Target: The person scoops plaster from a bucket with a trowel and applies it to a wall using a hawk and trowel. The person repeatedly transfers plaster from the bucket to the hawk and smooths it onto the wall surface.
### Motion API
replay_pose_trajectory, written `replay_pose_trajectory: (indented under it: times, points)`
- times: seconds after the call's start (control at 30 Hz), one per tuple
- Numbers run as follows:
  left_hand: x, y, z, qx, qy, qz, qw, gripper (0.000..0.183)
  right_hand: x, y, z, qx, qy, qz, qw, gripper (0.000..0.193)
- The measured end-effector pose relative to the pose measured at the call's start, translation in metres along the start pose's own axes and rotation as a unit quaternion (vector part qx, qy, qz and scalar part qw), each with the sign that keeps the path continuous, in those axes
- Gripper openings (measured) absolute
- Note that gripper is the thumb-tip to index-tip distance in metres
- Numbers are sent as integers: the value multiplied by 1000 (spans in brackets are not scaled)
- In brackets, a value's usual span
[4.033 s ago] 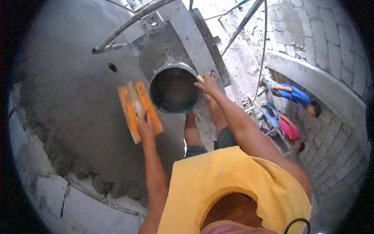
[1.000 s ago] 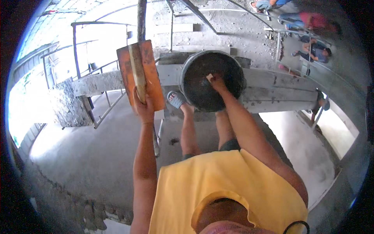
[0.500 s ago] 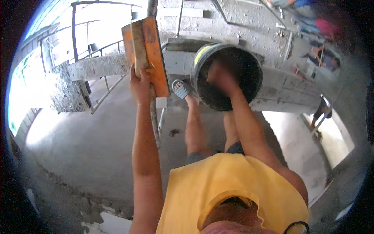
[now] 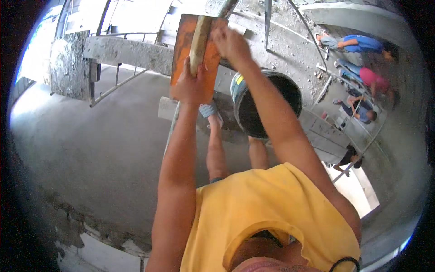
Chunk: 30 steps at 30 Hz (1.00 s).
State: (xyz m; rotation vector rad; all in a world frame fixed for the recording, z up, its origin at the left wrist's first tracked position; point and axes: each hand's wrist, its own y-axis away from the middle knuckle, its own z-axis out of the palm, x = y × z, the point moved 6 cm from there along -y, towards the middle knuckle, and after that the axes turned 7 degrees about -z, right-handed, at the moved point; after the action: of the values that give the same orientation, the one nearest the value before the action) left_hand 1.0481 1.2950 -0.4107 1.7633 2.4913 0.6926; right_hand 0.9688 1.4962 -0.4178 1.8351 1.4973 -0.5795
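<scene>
Ok so the right hand (image 4: 233,47) just left the bucket (image 4: 251,118) for the orange float's (image 4: 212,63) far-right corner, can't tell its grip, left hand (image 4: 189,88) wrapped round the wooden handle (image 4: 199,41), so both are there now.

Left hand (image 4: 190,87) grips wooden handle (image 4: 198,45) of orange plastering float (image 4: 183,50); right hand (image 4: 233,47) at float's upper right edge, fingers blurred, hold unclear. Dark bucket (image 4: 236,94) partly behind right arm (image 4: 282,115). Scaffold plank (image 4: 131,55) left, co-workers (image 4: 372,78) right.
</scene>
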Motion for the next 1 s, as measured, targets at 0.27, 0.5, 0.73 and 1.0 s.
replay_pose_trajectory:
  times: [0.27, 0.5, 0.73, 1.0]
  points:
    - [0, 6, -1, -12, 81, 4, 997, 57, -8, 12, 7, -58, 89, -110, 988, 36]
    - [13, 7, -8, -28, 66, 2, 997, 56, 20, 2, -1, -29, 40, -100, 994, 34]
    - [10, 8, -9, -21, 51, 25, 998, 57, 13, -21, -15, -40, 84, -46, 995, 50]
    - [3, 5, -5, -30, 43, 16, 998, 60, 4, 79, 42, -97, 46, -154, 982, 52]
